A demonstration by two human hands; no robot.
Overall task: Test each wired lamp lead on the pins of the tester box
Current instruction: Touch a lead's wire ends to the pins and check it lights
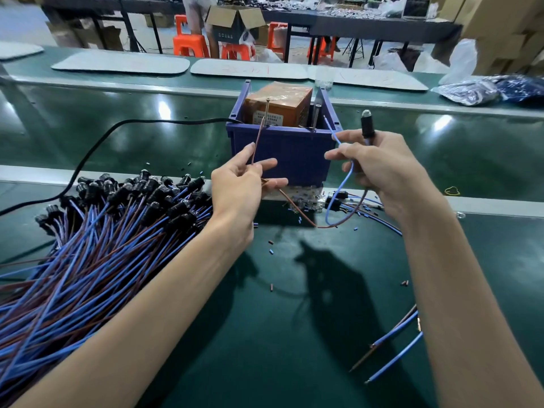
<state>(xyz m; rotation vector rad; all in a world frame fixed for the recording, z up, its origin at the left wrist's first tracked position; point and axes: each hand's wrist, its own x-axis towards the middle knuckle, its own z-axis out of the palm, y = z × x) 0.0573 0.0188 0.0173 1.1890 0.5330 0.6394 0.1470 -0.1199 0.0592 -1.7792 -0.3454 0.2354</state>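
Observation:
An orange tester box (279, 106) sits inside a blue plastic bin (290, 151) with two upright metal pins: a left pin (268, 111) and a right pin (317, 116). My left hand (244, 184) pinches the brown lead (258, 139), whose tip reaches up to the left pin. My right hand (379, 166) grips the black lamp holder (368, 125) upright and pinches the blue lead (331, 129), whose tip points toward the right pin without clearly touching it. Both leads loop down below my hands.
A large heap of wired lamps (103, 228) with blue and brown leads covers the left of the green bench. A black cable (117, 128) runs to the bin. A few lamps (353, 201) lie right of the bin; loose wire ends (391, 346) at lower right. Insulation scraps are scattered about.

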